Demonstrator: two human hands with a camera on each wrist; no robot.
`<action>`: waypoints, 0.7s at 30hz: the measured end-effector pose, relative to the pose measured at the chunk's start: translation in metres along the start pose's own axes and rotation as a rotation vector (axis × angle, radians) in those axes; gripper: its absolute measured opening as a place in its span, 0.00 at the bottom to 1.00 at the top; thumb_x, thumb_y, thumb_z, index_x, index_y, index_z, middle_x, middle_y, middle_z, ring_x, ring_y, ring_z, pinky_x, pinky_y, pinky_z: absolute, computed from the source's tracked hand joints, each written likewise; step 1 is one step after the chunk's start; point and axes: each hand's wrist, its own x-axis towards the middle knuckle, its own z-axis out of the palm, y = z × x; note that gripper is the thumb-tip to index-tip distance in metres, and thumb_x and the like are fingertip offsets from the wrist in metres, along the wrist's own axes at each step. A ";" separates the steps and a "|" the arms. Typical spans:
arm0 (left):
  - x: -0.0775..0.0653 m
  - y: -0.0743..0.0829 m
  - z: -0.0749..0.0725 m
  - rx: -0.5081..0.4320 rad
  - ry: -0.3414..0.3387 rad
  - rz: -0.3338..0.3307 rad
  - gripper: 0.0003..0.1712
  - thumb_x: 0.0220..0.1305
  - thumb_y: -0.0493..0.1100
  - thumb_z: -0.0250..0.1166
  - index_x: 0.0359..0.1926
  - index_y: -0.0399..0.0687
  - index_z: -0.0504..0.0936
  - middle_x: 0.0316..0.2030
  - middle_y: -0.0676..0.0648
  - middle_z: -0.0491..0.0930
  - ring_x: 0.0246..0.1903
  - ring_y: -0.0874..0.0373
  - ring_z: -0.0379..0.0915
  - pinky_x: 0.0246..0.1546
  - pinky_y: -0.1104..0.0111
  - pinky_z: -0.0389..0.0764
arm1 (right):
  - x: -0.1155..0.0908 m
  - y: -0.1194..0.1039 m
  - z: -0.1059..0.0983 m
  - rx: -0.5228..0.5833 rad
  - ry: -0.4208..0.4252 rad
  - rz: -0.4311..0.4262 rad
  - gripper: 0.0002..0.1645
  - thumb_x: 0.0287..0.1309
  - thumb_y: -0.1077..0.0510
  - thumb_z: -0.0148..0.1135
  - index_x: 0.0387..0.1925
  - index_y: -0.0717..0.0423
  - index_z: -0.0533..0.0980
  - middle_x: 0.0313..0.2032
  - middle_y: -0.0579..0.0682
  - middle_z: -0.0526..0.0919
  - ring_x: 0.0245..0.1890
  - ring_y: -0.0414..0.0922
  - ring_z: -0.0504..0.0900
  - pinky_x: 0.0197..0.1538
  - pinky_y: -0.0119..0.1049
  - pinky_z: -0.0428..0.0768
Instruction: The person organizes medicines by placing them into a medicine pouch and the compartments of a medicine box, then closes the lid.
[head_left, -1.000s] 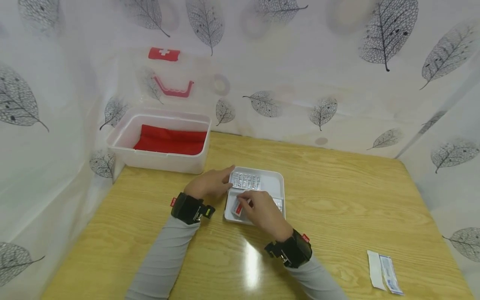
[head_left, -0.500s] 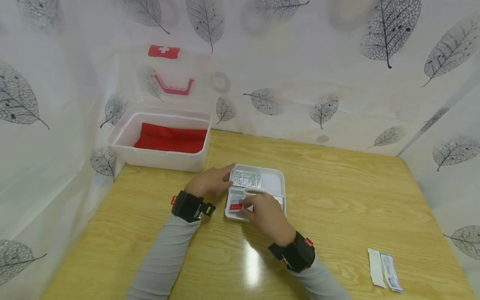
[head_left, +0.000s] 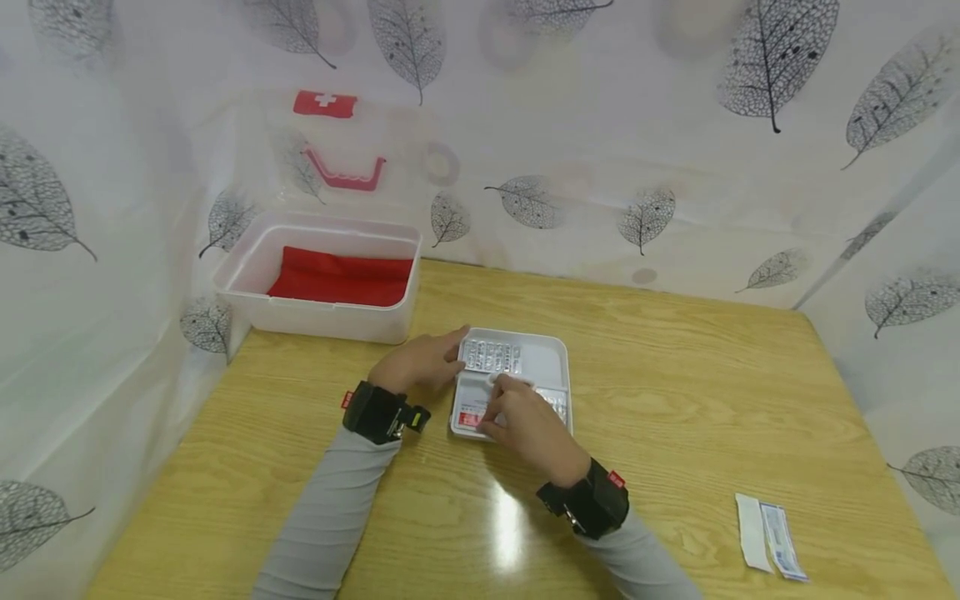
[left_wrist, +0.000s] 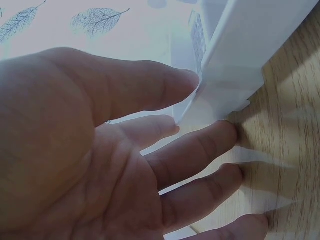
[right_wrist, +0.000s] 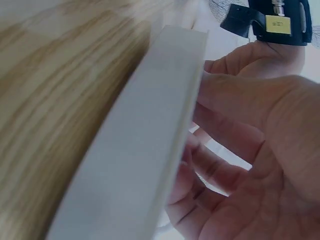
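A white divided tray lies on the table with its lid off. Silvery blister packs fill its upper left compartment, and another blister pack is at lower right. In the lower left compartment lies a red-and-white packet. My right hand reaches in over the front wall, its curled thumb and fingers pinching the packet's right end; the contact is partly hidden. My left hand steadies the tray's left side, thumb at the rim. The left wrist view shows those fingers nearly straight against the wall.
A translucent bin with red cloth inside stands at the back left. Behind it, a clear lid with a red handle leans on the leaf-print curtain. Two thin packets lie at front right of the wooden table.
The red-and-white packet has gone from a tilt in my right hand to lying flat in the lower left compartment. My left hand stays in place at the tray.
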 end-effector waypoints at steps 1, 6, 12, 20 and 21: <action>0.000 0.000 0.000 -0.001 -0.002 0.000 0.39 0.77 0.52 0.54 0.81 0.60 0.49 0.70 0.47 0.71 0.49 0.47 0.74 0.39 0.61 0.73 | -0.001 0.000 -0.001 -0.007 -0.002 -0.004 0.07 0.56 0.56 0.76 0.25 0.53 0.88 0.37 0.42 0.77 0.36 0.38 0.76 0.40 0.33 0.79; 0.002 0.004 0.001 -0.006 -0.017 -0.005 0.39 0.77 0.52 0.54 0.82 0.61 0.48 0.70 0.47 0.72 0.49 0.48 0.74 0.38 0.62 0.72 | -0.005 -0.002 -0.015 0.016 0.026 -0.013 0.05 0.58 0.57 0.74 0.28 0.52 0.87 0.38 0.43 0.79 0.39 0.42 0.78 0.45 0.37 0.80; 0.003 0.005 0.003 -0.017 -0.024 -0.002 0.38 0.77 0.53 0.52 0.82 0.61 0.48 0.72 0.48 0.68 0.55 0.47 0.72 0.53 0.56 0.76 | -0.015 0.002 -0.030 0.027 0.083 -0.010 0.03 0.59 0.59 0.72 0.30 0.52 0.86 0.37 0.43 0.80 0.39 0.42 0.81 0.42 0.35 0.80; 0.003 -0.001 0.001 -0.030 -0.029 -0.009 0.39 0.77 0.53 0.52 0.82 0.61 0.47 0.72 0.46 0.69 0.52 0.46 0.73 0.47 0.57 0.76 | -0.043 0.019 -0.045 -0.019 0.061 0.034 0.03 0.60 0.58 0.71 0.35 0.52 0.85 0.35 0.43 0.80 0.35 0.40 0.78 0.39 0.33 0.79; 0.003 -0.003 0.000 -0.030 -0.029 -0.014 0.39 0.77 0.53 0.52 0.82 0.61 0.47 0.71 0.45 0.69 0.51 0.46 0.73 0.44 0.58 0.76 | -0.046 0.022 -0.046 -0.023 0.063 0.041 0.03 0.61 0.57 0.70 0.36 0.52 0.85 0.36 0.43 0.80 0.35 0.40 0.78 0.40 0.34 0.79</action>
